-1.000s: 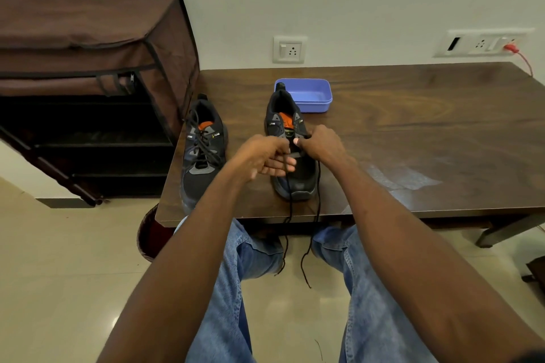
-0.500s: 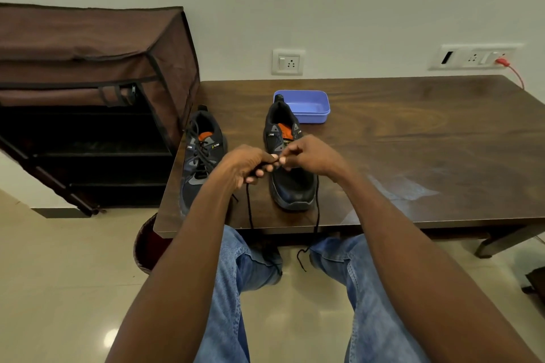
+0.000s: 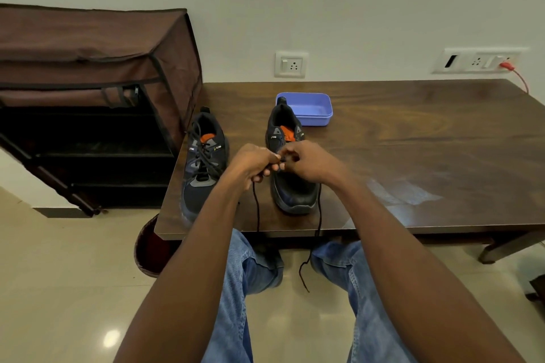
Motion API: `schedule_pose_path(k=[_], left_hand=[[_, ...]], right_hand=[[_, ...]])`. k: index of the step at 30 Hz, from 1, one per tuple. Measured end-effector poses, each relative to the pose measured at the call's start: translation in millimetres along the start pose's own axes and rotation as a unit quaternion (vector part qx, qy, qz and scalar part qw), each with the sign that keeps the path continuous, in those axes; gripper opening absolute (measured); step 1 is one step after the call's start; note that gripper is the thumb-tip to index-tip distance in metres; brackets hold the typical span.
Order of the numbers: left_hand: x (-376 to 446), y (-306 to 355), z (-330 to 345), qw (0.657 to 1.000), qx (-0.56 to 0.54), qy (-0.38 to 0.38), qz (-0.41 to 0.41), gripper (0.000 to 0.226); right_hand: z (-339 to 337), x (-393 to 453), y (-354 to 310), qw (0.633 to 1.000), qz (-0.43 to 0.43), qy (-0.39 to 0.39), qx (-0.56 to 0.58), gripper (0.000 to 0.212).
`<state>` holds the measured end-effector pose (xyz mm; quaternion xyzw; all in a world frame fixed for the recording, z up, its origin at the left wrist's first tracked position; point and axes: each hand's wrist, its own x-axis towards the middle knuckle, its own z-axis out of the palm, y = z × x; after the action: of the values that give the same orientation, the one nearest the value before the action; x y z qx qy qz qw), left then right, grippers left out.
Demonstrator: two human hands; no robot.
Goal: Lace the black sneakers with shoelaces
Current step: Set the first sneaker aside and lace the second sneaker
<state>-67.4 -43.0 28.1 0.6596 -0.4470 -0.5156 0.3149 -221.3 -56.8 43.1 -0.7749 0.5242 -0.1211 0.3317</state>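
blue tray (image 3: 313, 109) on table (image 3: 413, 141); brown rack (image 3: 88, 74) beside

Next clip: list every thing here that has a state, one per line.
Left sneaker: laced, upright on the table.
Right sneaker: upright, lacing under way.
Shoelace: both ends hang over the table edge.
Left hand: grips the shoelace.
Right hand: pinches the shoelace.
Blue tray: appears empty.
Shoe rack: front flap rolled up.

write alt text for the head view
Both hands, left hand and right hand, pinch a black lace over the right sneaker on a table. A laced sneaker stands left, a blue tray behind.
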Motion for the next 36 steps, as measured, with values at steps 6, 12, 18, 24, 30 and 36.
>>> schedule_pose_path(k=[6, 12, 18, 24, 30, 36], left_hand=[[3.6, -3.7, -11.5, 0.999, -0.039, 0.02, -0.026, 0.014], [5.5, -3.8, -4.8, 0.998, -0.015, 0.046, -0.027, 0.009], [0.9, 2.1, 0.8, 0.997, -0.081, -0.008, -0.004, 0.009], [7.4, -3.9, -11.9, 0.994, -0.097, 0.038, -0.034, 0.014], [6.4, -0.4, 2.2, 0.994, -0.109, -0.025, -0.002, 0.011], [11.1, -4.2, -5.0, 0.995, -0.101, -0.001, -0.015, 0.009]], right_hand=[[-28.8, -1.8, 32.9, 0.957, 0.205, 0.202, -0.046, 0.016], [-24.5, -9.4, 28.7, 0.966, 0.13, 0.218, -0.054, 0.033], [-4.7, -2.5, 3.6, 0.994, 0.066, 0.038, 0.082, 0.012], [-30.0, -15.3, 30.6, 0.92, 0.267, 0.237, -0.159, 0.014], [-8.8, -5.4, 11.1, 0.993, 0.057, 0.106, -0.011, 0.036], [-7.4, -0.4, 11.1, 0.984, 0.116, 0.136, -0.013, 0.017]])
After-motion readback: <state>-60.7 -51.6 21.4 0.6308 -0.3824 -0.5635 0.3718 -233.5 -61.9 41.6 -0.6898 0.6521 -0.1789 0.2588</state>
